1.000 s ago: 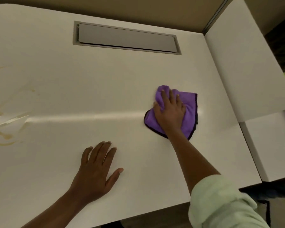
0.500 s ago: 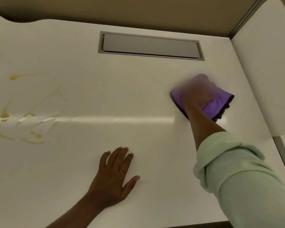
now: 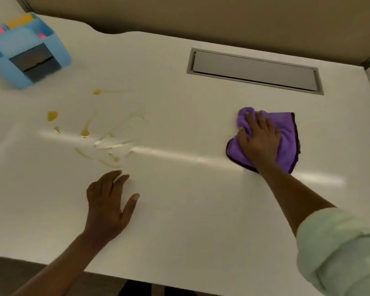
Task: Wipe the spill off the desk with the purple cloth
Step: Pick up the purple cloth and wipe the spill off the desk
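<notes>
A purple cloth (image 3: 286, 133) with a dark hem lies bunched on the white desk (image 3: 190, 199), right of centre. My right hand (image 3: 259, 139) presses down on the cloth, fingers spread and curled into its folds. The spill (image 3: 84, 132) is a scatter of amber drops and thin wet streaks on the left half of the desk, well apart from the cloth. My left hand (image 3: 108, 201) rests flat on the desk just below the spill, fingers apart, holding nothing.
A blue desk organiser (image 3: 28, 52) with coloured notes stands at the far left corner. A grey metal cable hatch (image 3: 254, 70) is set into the desk behind the cloth. A beige partition runs along the back; the desk's front edge is near my arms.
The view has swung left, bringing the whole spill and the blue organiser into sight. My right hand stays on the cloth, which has shifted slightly on the desk. My left hand stays flat.
</notes>
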Motion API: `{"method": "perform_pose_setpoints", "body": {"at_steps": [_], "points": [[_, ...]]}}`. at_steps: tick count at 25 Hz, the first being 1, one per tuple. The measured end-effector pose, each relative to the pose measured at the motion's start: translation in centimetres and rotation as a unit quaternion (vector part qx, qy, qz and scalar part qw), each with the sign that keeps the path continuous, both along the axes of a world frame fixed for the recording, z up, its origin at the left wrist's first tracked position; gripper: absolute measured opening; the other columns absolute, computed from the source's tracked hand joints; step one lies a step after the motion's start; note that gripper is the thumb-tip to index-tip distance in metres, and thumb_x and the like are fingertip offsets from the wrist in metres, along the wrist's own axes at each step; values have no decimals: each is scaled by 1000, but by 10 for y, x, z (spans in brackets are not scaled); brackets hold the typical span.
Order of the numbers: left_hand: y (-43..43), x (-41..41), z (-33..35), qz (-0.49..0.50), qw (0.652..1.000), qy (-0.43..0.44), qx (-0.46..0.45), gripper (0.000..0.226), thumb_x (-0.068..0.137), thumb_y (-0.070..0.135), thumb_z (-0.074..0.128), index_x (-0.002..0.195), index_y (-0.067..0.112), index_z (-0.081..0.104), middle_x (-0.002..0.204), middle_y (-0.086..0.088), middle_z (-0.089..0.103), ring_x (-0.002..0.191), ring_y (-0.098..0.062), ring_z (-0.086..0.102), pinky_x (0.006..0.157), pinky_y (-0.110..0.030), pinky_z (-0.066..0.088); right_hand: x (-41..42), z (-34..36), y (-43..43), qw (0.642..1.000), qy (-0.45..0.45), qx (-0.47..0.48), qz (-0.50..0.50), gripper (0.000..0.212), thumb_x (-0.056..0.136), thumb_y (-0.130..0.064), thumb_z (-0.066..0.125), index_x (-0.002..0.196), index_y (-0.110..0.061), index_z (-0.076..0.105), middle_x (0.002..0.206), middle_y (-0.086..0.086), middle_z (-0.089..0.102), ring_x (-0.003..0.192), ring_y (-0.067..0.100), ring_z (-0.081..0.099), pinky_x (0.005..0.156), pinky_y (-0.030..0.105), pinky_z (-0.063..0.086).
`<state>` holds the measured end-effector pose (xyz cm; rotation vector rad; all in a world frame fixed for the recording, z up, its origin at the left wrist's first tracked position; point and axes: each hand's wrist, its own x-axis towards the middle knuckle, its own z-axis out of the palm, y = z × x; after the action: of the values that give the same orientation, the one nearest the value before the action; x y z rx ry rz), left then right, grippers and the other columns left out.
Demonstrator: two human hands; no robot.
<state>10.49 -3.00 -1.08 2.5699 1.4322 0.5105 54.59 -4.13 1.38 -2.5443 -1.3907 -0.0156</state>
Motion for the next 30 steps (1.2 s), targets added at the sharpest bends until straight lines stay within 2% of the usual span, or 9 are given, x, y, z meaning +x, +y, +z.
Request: {"method": "perform_pose_setpoints", "body": {"at_steps": [3, 6, 10, 14, 17, 20, 25, 27, 30], "points": [[22, -31, 0, 61, 998, 10, 15, 58, 101, 50, 43, 132, 5, 60, 138, -18, 57, 130, -38, 54, 103, -50, 35, -80, 3, 71, 991, 75, -6, -112, 65, 105, -51, 31, 161, -19, 29, 170, 17, 25, 156, 45, 22, 125, 59, 21], [42, -59, 1, 87, 995, 21, 33, 57, 100, 48, 43, 131, 3, 60, 137, -19, 58, 129, -41, 55, 103, -51, 36, -169, -16, 19, 985, 19, -18, 169, 64, 103, -55, 36, 161, -29, 32, 172, 4, 25, 158, 35, 24, 124, 54, 25], [70, -75, -3, 146, 989, 13, 34, 59, 100, 49, 43, 130, 1, 60, 136, -21, 58, 128, -42, 54, 102, -53, 37, -122, -21, -39, 879, 2, -40, 476, 61, 102, -56, 37, 161, -40, 30, 172, -9, 24, 160, 21, 23, 126, 47, 25], [69, -73, -9, 158, 987, 10, 41, 57, 99, 50, 46, 128, 2, 60, 134, -19, 59, 126, -40, 56, 100, -53, 39, -53, -4, 74, 983, -15, 10, 183, 63, 101, -49, 36, 159, -27, 38, 165, 8, 40, 152, 33, 39, 118, 58, 37], [71, -73, -10, 159, 987, 16, 30, 59, 99, 52, 42, 128, 4, 60, 134, -17, 59, 126, -38, 56, 100, -52, 38, -104, 2, 159, 999, 37, -12, -17, 65, 105, -51, 32, 162, -20, 27, 168, 18, 30, 153, 45, 27, 123, 61, 25], [71, -74, -9, 161, 987, 10, 18, 61, 100, 54, 39, 129, 5, 60, 135, -16, 58, 128, -37, 55, 101, -51, 37, -181, -6, 152, 989, 8, -3, 150, 64, 103, -49, 39, 161, -21, 33, 169, 12, 32, 154, 41, 31, 122, 55, 29], [72, -76, -12, 153, 988, 1, 17, 65, 102, 58, 36, 129, 4, 61, 135, -16, 59, 126, -37, 58, 102, -49, 38, -159, -14, 43, 886, 11, -53, 461, 60, 102, -44, 39, 161, -39, 30, 172, -11, 23, 160, 18, 22, 126, 43, 25], [69, -73, -13, 144, 989, 12, 24, 66, 102, 59, 36, 130, 4, 60, 135, -15, 59, 126, -36, 57, 102, -48, 37, -114, -7, 86, 918, 4, -29, 396, 60, 100, -40, 39, 159, -33, 37, 169, -5, 32, 157, 22, 32, 123, 49, 32], [71, -75, -14, 141, 990, 15, 24, 68, 102, 61, 35, 131, 5, 60, 136, -15, 58, 128, -35, 56, 104, -48, 37, -119, 7, 193, 994, 8, -26, 104, 61, 106, -41, 30, 164, -23, 26, 171, 11, 28, 157, 36, 27, 126, 55, 25]]}}
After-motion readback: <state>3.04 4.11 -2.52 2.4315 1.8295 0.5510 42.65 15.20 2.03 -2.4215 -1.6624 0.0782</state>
